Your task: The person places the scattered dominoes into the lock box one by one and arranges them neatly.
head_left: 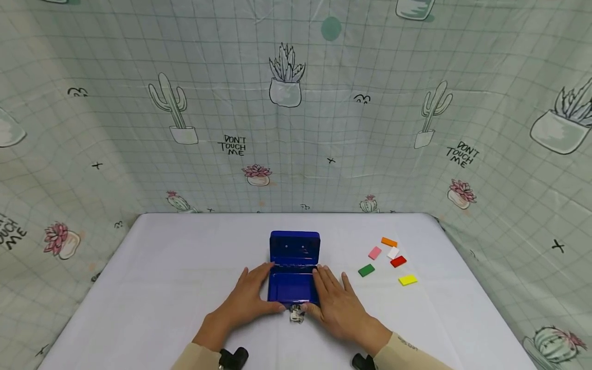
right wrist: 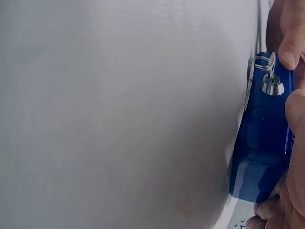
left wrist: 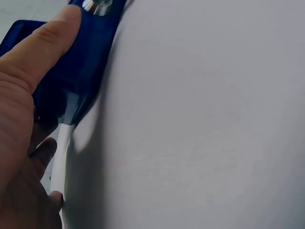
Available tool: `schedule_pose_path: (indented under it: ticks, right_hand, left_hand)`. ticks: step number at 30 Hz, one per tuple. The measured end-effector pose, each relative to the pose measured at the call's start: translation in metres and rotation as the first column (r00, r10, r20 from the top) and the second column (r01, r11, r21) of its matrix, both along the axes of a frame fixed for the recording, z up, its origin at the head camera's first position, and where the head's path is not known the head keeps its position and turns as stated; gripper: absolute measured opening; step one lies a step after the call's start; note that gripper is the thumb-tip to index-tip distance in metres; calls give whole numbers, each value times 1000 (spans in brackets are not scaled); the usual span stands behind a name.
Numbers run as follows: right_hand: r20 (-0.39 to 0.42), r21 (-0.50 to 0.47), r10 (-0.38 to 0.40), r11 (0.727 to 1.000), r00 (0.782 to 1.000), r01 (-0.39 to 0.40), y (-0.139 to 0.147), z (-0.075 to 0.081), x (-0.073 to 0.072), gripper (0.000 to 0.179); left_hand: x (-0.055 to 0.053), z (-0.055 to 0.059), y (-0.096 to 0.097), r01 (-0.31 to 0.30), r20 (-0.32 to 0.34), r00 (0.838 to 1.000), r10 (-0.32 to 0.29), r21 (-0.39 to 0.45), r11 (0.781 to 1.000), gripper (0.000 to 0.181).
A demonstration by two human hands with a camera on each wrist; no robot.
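A blue metal cash box [head_left: 292, 291] stands on the table with its lid [head_left: 294, 246] raised at the back; no contents show inside. My left hand [head_left: 247, 298] holds its left side, fingers along the side wall and thumb at the front. On the right, my right hand [head_left: 341, 307] holds the opposite side, fingers at the rim and thumb by the front corner. Between the thumbs, keys [head_left: 297, 314] hang at the front. The right wrist view shows a silver lock [right wrist: 272, 87] with a key in it and a key ring [right wrist: 262, 63].
Several small flat tiles lie right of the box: green [head_left: 366, 270], pink [head_left: 374, 253], white [head_left: 393, 252], orange [head_left: 389, 241], red [head_left: 398, 261] and yellow [head_left: 408, 280]. A white cloth covers the table [head_left: 199, 257]. Behind it hangs a cactus-print curtain [head_left: 296, 133].
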State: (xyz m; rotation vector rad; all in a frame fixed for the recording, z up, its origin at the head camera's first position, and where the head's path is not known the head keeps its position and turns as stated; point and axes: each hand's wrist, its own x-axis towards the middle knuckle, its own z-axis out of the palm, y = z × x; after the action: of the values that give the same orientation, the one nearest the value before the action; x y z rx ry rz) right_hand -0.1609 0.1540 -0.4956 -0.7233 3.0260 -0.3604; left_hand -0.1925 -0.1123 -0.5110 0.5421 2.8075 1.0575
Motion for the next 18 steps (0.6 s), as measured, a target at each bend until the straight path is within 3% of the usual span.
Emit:
schedule_pose_path:
  ticks: [8, 18]
  right_hand:
    - [18, -14, 0, 1000, 1000, 1, 0, -1, -1, 89]
    - [10, -10, 2, 1000, 1000, -2, -1, -1, -1, 88]
  left_hand:
    - [-2, 5, -4, -53, 173, 984, 31, 121, 991, 115]
    - [-1, 7, -3, -79, 212, 976, 48, 138, 987, 113]
